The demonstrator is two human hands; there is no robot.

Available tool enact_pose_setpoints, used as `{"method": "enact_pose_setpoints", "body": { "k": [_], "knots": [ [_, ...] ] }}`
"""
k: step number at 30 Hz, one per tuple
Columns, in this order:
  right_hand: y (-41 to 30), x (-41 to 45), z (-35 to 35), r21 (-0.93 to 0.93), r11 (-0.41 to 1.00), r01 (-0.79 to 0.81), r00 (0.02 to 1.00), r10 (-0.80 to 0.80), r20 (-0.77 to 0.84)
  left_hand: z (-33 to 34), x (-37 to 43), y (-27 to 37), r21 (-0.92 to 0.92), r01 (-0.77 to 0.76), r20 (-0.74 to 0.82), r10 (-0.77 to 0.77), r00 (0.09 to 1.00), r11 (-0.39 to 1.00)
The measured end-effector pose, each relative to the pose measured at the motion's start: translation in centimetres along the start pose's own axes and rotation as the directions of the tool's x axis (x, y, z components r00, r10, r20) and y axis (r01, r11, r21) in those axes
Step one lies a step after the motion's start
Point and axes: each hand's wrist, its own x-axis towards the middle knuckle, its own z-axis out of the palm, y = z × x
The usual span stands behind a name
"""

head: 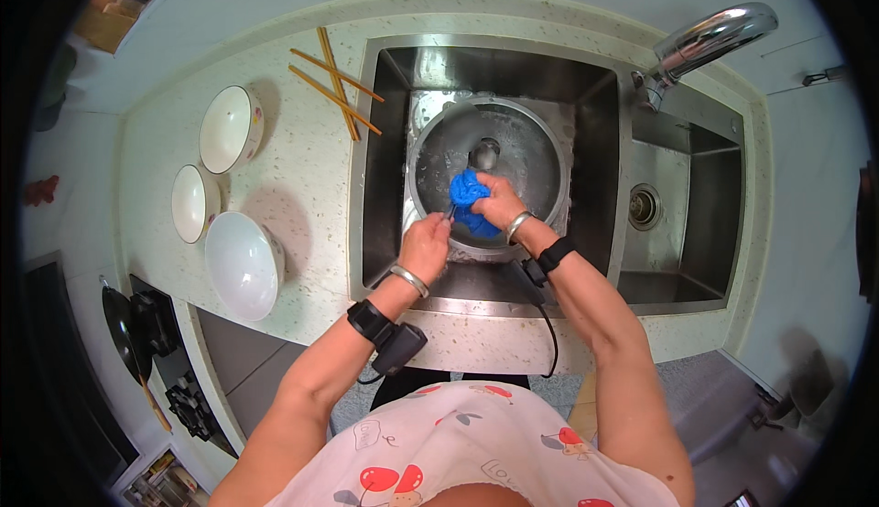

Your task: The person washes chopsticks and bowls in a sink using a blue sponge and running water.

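Note:
My left hand (427, 246) pinches the thin handle of a metal spoon (486, 155) at its lower end. The spoon's round bowl points away from me over a large metal basin (439, 129). Wrapped about the middle of the handle is a blue cloth (470, 190), gripped by my right hand (499, 203); part of the cloth hangs below that hand. Much of the handle is hidden by the cloth. The basin holds water and sits inside the left, larger bowl of a stainless steel sink (597, 164).
Three bowls, a white bowl (240, 267), a small bowl (192, 203) and a patterned bowl (230, 129), stand on the left counter (316, 232). Several wooden chopsticks (336, 85) cross the sink's left rim. A chrome faucet (714, 40) rises behind the smaller right basin (707, 205).

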Motion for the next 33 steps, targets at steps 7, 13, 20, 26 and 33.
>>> {"method": "enact_pose_setpoints", "body": {
  "k": [7,13,20,26,33],
  "knots": [
    [1.8,0.1,-3.2,-0.683,0.7,-0.21,0.966,0.039,-0.257,-0.9,1.7,-2.5,-0.126,0.236,-0.049,-0.244,0.969,0.964],
    [4.0,0.0,-3.5,-0.735,0.665,-0.133,0.978,0.206,0.01,1.1,2.2,-3.1,-0.253,0.195,-0.142,-0.235,0.961,0.948],
    [-3.6,-4.4,-1.1,0.03,0.99,0.137,0.969,-0.14,0.202,1.8,1.2,-2.5,-0.215,0.205,-0.087,-0.227,0.97,0.955],
    [-5.0,-2.2,0.0,-0.512,0.721,0.467,0.814,-0.577,-0.07,1.2,-1.3,0.4,-0.046,-0.029,-0.073,0.026,0.997,0.999],
    [-3.4,-1.4,-0.6,-0.66,0.702,0.267,0.886,-0.448,-0.118,1.0,-1.5,-0.2,0.075,-0.067,-0.053,0.071,0.996,0.995]
  ]
}}
